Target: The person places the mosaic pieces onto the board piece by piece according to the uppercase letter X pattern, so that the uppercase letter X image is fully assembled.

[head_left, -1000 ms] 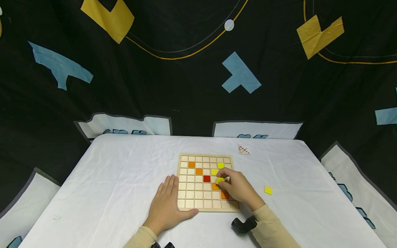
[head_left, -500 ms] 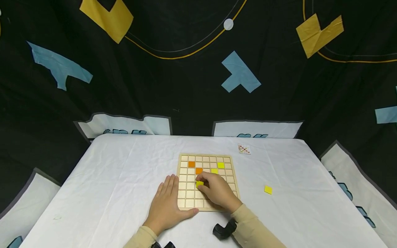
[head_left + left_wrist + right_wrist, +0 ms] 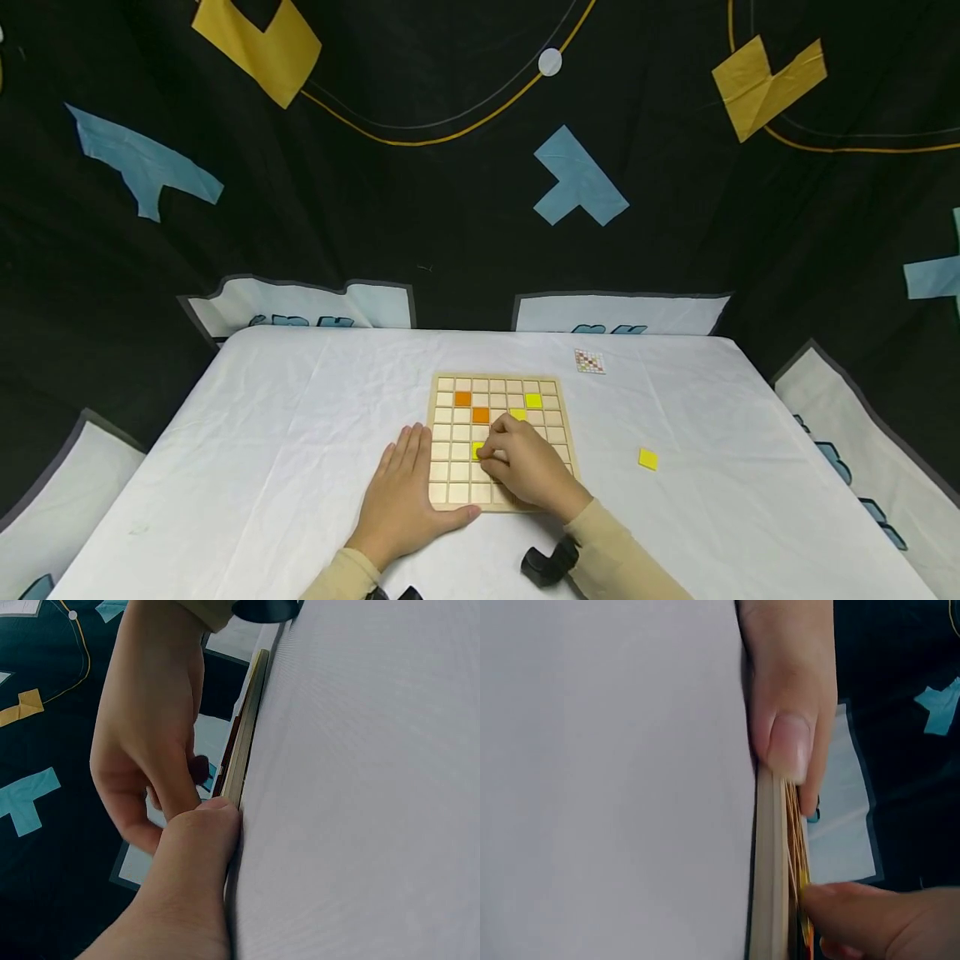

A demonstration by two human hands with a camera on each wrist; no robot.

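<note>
A square wooden grid board [image 3: 450,472] lies on the white-covered table. My left hand [image 3: 405,492] rests against its left side with fingers straight, and the thumb touches the front edge, seen closely in the left wrist view. Over the board, the thumb and curled fingers of my right hand [image 3: 531,468] are at a small yellow tile [image 3: 476,451], which sits at a cell left of the board's middle and is partly covered by the fingertips. Further back in the grid are orange tiles [image 3: 481,415] and yellow tiles [image 3: 533,401]. The right hand hides the cells under it.
Another yellow tile [image 3: 648,459] lies on the table right of the board. A small card with a coloured grid pattern [image 3: 589,362] lies behind the board to the right. A black cloth [image 3: 420,217] with coloured patches hangs behind the table.
My right hand has moved left across the board with the yellow tile and lowered it into a cell. The red tile is now hidden by that hand. My left hand stays put.
</note>
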